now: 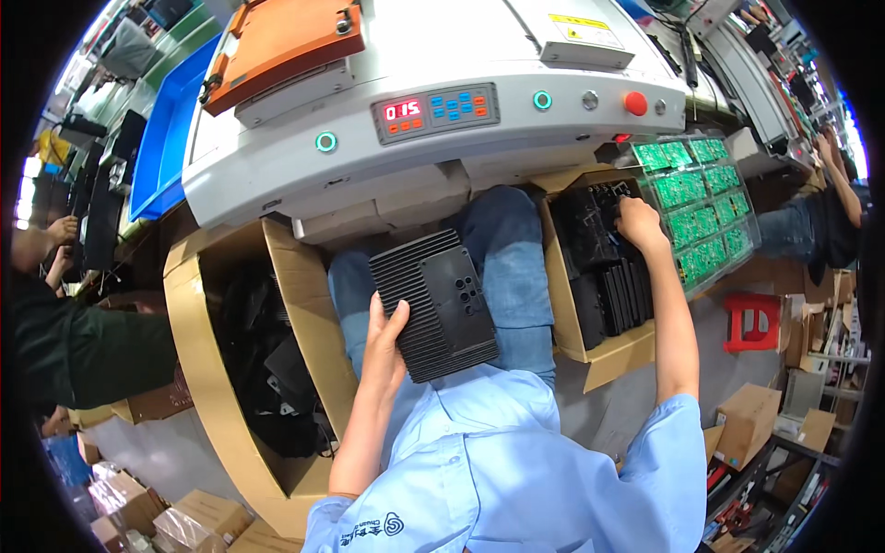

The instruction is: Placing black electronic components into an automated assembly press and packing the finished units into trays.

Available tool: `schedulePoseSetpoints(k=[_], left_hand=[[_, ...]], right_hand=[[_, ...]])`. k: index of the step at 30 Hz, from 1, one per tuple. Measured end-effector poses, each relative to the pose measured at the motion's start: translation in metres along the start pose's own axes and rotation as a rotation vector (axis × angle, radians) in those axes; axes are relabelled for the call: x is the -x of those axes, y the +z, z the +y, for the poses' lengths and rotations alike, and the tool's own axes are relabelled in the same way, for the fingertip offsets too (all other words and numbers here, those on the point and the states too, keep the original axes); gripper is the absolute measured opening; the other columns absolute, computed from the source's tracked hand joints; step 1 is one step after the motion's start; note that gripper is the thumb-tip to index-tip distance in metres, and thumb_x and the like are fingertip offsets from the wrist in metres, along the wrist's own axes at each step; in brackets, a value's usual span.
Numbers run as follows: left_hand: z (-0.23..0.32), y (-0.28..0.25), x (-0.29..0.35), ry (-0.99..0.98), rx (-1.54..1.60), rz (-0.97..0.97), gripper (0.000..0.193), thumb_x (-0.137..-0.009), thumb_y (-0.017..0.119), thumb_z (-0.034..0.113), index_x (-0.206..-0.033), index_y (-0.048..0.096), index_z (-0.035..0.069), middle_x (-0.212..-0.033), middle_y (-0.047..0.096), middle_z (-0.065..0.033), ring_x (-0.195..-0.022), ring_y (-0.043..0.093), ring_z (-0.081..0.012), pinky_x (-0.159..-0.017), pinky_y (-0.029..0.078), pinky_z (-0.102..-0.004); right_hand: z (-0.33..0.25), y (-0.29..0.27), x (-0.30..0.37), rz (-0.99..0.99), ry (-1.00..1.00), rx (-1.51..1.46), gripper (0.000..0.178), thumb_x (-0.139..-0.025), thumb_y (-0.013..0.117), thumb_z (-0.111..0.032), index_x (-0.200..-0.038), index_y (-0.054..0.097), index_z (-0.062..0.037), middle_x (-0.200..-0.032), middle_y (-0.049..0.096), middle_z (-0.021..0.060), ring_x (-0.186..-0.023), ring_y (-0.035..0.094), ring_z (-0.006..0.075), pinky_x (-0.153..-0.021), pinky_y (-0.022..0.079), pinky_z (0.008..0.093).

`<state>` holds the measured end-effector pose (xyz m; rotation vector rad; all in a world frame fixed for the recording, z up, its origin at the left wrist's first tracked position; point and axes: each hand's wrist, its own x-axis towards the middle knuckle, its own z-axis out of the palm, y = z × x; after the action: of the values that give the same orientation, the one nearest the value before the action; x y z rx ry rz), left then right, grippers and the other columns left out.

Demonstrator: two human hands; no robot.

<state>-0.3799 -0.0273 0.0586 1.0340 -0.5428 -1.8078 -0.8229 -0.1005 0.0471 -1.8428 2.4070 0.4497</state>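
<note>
My left hand grips a black finned metal housing by its left edge, thumb on top, above my lap. The housing is tilted and shows a smooth raised panel with several round holes. To the right, my right hand reaches into an open cardboard box of black parts. Its fingers are curled down at the upper part of the stack; what they hold is hidden.
A white machine with a control panel and red button stands ahead. Its orange fixture is at the left. Green circuit boards lie in a clear tray beyond the right box. Another cardboard box holds black parts. Co-workers sit on both sides.
</note>
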Motion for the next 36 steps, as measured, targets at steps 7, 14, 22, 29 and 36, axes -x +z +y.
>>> schedulePoseSetpoints(k=[7, 14, 22, 29, 36], left_hand=[[0.001, -0.002, 0.002, -0.024, 0.016, 0.006, 0.050, -0.094, 0.059, 0.018, -0.137, 0.035, 0.008, -0.122, 0.054, -0.0069, -0.109, 0.054, -0.0151, -0.093, 0.045, -0.0303], [0.001, 0.004, 0.003, -0.037, -0.007, 0.022, 0.053, -0.092, 0.059, 0.015, -0.138, 0.032, 0.007, -0.121, 0.054, -0.0083, -0.108, 0.055, -0.0166, -0.092, 0.046, -0.0309], [-0.003, 0.040, 0.009, -0.036, 0.079, -0.065, 0.054, -0.088, 0.059, 0.001, -0.134, 0.033, 0.009, -0.120, 0.054, -0.0068, -0.108, 0.056, -0.0156, -0.094, 0.046, -0.0313], [-0.004, 0.043, 0.016, -0.018, 0.106, -0.049, 0.052, -0.088, 0.059, 0.001, -0.134, 0.035, 0.009, -0.122, 0.053, -0.0066, -0.111, 0.055, -0.0149, -0.095, 0.046, -0.0302], [-0.005, 0.039, 0.017, -0.003, 0.085, -0.049, 0.052, -0.088, 0.060, 0.001, -0.133, 0.036, 0.009, -0.120, 0.055, -0.0067, -0.109, 0.056, -0.0143, -0.093, 0.046, -0.0298]], right_hand=[[0.005, 0.000, 0.011, 0.184, 0.074, -0.265, 0.016, -0.082, 0.053, -0.015, -0.086, 0.062, -0.0014, -0.088, 0.065, 0.0250, -0.086, 0.063, 0.0428, -0.077, 0.051, 0.0511], [-0.026, -0.041, 0.054, 0.425, -0.050, -1.360, 0.023, -0.091, 0.058, -0.012, -0.110, 0.063, -0.0004, -0.090, 0.066, 0.0051, -0.079, 0.063, 0.0096, -0.073, 0.050, 0.0238], [-0.170, -0.055, 0.152, 0.339, -0.091, -1.461, 0.012, -0.086, 0.066, -0.006, -0.096, 0.062, -0.0014, -0.092, 0.065, 0.0030, -0.084, 0.063, 0.0111, -0.077, 0.049, 0.0246], [-0.203, -0.035, 0.153, 0.826, -0.237, -1.009, 0.016, -0.078, 0.070, 0.001, -0.092, 0.065, -0.0026, -0.088, 0.066, 0.0097, -0.082, 0.063, 0.0251, -0.076, 0.049, 0.0328], [-0.201, -0.025, 0.153, 0.881, -0.393, -0.883, 0.024, -0.077, 0.068, 0.004, -0.100, 0.066, -0.0031, -0.088, 0.065, 0.0091, -0.080, 0.062, 0.0257, -0.077, 0.048, 0.0345]])
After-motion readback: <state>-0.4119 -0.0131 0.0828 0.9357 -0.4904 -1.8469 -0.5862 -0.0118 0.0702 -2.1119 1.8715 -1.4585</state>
